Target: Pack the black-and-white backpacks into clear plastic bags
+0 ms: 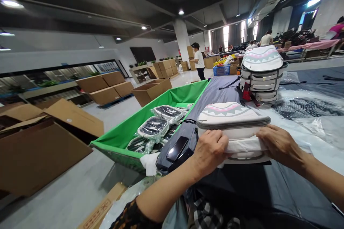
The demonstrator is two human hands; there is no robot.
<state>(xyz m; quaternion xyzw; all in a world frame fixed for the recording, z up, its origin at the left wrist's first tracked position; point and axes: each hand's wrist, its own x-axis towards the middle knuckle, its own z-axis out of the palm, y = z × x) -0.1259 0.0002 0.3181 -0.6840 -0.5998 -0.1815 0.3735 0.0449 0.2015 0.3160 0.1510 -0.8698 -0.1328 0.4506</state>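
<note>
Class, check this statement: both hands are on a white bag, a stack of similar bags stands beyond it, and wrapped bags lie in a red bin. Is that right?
Not quite: the bin is green, not red, as the head view shows. The rest holds: left hand and right hand on the white bag, the stack beyond it, wrapped bags inside the bin.

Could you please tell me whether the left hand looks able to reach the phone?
Probably yes: the phone lies uncovered near the left hand, though that hand must first release the bag.
</note>
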